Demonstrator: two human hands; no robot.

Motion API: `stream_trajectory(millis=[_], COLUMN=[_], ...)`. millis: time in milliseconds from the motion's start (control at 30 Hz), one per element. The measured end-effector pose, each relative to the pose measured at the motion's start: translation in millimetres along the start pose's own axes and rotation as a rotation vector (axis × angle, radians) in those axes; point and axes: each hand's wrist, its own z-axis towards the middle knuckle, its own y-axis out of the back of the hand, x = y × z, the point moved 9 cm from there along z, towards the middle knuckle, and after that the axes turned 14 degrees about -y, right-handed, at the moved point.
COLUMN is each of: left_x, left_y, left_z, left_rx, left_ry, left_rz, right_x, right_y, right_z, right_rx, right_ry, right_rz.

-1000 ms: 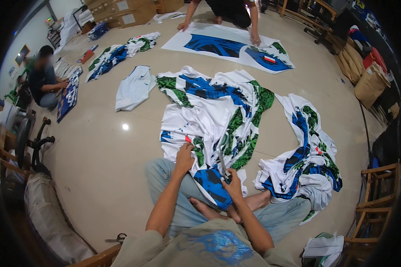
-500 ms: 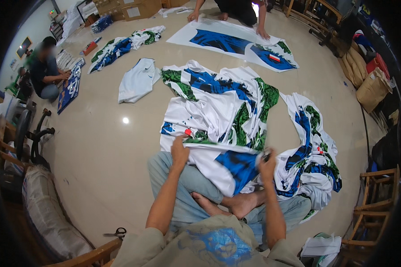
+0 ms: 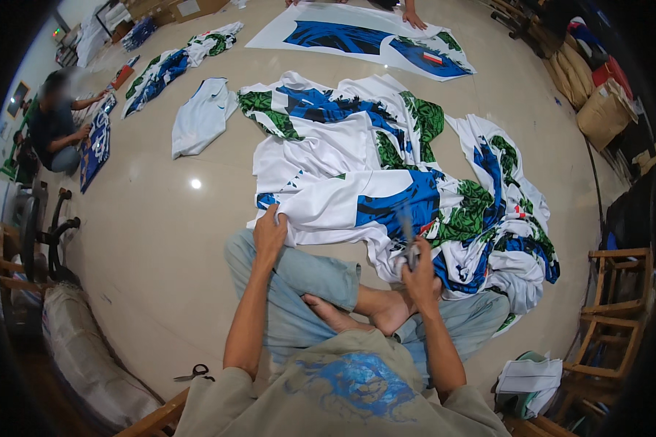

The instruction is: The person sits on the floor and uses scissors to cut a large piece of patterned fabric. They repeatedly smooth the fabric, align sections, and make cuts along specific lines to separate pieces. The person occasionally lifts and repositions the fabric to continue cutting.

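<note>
The left hand (image 3: 271, 234) pinches the near left end of a printed fabric panel (image 3: 321, 215), thumb and fingers together on its white cloth. The panel, white with blue and green print, lies spread across the floor (image 3: 146, 255) just beyond the person's crossed legs (image 3: 299, 273). The right hand (image 3: 419, 275) is wrapped around the handles of the held scissors (image 3: 410, 244), whose blades point away over the panel's blue part; the blades are blurred, so whether they stand apart or together cannot be told. White cloth lies right beside this hand, and whether the fingers touch it is unclear.

A heap of similar cloth (image 3: 328, 102) lies behind the panel, and a 2nd heap (image 3: 514, 211) adjoins its right end, toward the floor's right edge. The right hand and scissors hide a bit of the panel, and 2 bare feet (image 3: 335, 313) rest on its near side. A pale garment (image 3: 202, 120) lies apart to the left. Toward the floor's far edge, a co-worker's hand (image 3: 413, 19) rests on a white printed sheet (image 3: 350, 36). Loose scissors (image 3: 193, 374) lie toward the near left corner. Wooden stools (image 3: 606, 320) and a brown paper bag (image 3: 606, 120) stand along the right edge.
</note>
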Motion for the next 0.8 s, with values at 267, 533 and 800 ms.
stream_trajectory(millis=[267,533,800], left_x=[9.8,-58.5,-311.8], left_y=[-10.3,139.9,403.7], left_z=[-0.5,201.5,224.4], left_rx=[-0.028,-0.316,-0.757], left_ry=[-0.043,-0.447,-0.795], left_rz=[0.0,0.233,0.183], right_x=[-39.3,68.6,241.7], right_y=[3.8,240.3,460.8], right_z=[51.8,223.7,121.0], right_rx=[-0.067,-0.774,-1.255], right_ry=[-0.068,0.234,0.308], right_rz=[-0.078,-0.177,-0.008])
